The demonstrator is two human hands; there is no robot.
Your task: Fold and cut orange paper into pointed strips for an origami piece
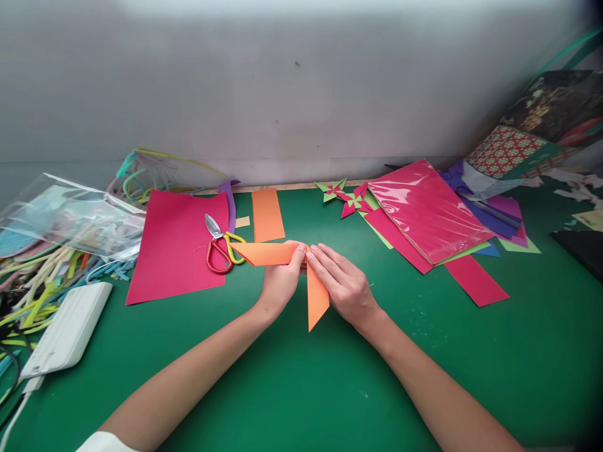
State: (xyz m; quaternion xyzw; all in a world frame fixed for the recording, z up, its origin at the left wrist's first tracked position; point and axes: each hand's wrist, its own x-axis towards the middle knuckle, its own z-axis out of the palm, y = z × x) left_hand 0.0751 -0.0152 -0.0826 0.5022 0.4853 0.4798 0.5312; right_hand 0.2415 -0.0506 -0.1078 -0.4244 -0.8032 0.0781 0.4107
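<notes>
Both hands meet above the middle of the green table, gripping a folded orange paper strip (273, 253). One slant-cut arm of the paper points left, while another hangs down toward me. My left hand (282, 282) pinches the fold, thumb on top and fingers behind. At the corner, my right hand (346, 282) presses the paper between its fingertips and a hidden thumb. Just left of the hands lie scissors (219, 248) with one red and one yellow handle, partly covered by the orange arm. Behind the hands rests a flat orange paper rectangle (268, 215).
A red sheet (179, 245) lies left on the green table (301, 389). Folded green-and-red paper stars (354, 202) sit at the back, beside wrapped red paper (426, 210). A white power bank (68, 326), plastic bags (70, 213) and colourful strips (32, 295) crowd the left edge.
</notes>
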